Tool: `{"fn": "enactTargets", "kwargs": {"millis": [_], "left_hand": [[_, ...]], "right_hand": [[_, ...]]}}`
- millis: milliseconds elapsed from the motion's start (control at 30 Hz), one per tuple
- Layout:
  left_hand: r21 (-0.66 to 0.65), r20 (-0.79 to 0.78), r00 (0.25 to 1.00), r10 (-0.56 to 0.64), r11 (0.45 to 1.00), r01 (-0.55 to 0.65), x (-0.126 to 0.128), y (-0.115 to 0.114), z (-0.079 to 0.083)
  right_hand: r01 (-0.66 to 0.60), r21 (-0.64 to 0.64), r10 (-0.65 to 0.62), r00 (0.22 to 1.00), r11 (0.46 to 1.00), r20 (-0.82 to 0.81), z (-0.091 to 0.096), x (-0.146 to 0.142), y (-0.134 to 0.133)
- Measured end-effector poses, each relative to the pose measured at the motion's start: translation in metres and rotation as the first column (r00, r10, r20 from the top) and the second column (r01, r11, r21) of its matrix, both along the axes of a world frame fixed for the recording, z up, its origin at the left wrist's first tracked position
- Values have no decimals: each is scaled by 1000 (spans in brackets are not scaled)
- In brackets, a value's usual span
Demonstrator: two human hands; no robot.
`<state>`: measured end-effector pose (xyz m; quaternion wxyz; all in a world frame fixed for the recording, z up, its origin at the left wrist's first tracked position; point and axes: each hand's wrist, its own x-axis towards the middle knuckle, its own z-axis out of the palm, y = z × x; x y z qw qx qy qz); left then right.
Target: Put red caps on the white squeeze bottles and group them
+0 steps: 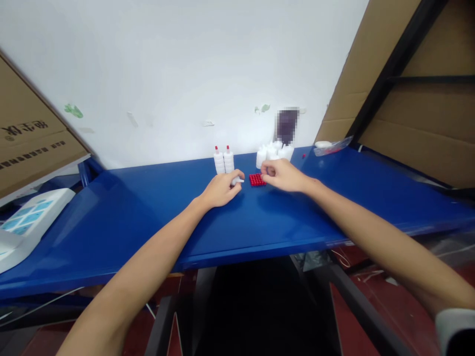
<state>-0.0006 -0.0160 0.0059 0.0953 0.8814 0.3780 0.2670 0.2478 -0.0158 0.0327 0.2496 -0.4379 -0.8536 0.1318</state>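
Note:
My left hand [222, 188] is wrapped around a small white squeeze bottle, its pale nozzle [238, 181] poking out to the right between thumb and fingers. Most of that bottle is hidden by the hand. Just right of it lies a block of small red caps [257, 180] in tight rows. At the block's right edge, my right hand [282, 174] has thumb and fingers drawn together; what is between them, if anything, is too small to make out. Two white bottles with red tips [223, 162] stand upright side by side behind my left hand.
Several white bottles [273, 150] cluster behind my right hand, near the wall. A single red cap [304, 155] and a clear plastic bag [333, 146] lie farther right on the blue table [148, 222]. A white device with blue panels [33, 222] sits at far left. Cardboard stands on both sides.

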Motion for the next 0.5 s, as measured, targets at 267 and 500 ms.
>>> {"fn": "enactTargets", "kwargs": {"millis": [267, 500], "left_hand": [[8, 20, 999, -27, 1000, 27, 4, -5, 0], [32, -15, 1000, -10, 999, 10, 3, -5, -1]], "right_hand": [[-215, 91, 224, 969, 972, -102, -7, -34, -28], [-205, 233, 226, 972, 950, -67, -6, -31, -26]]}}
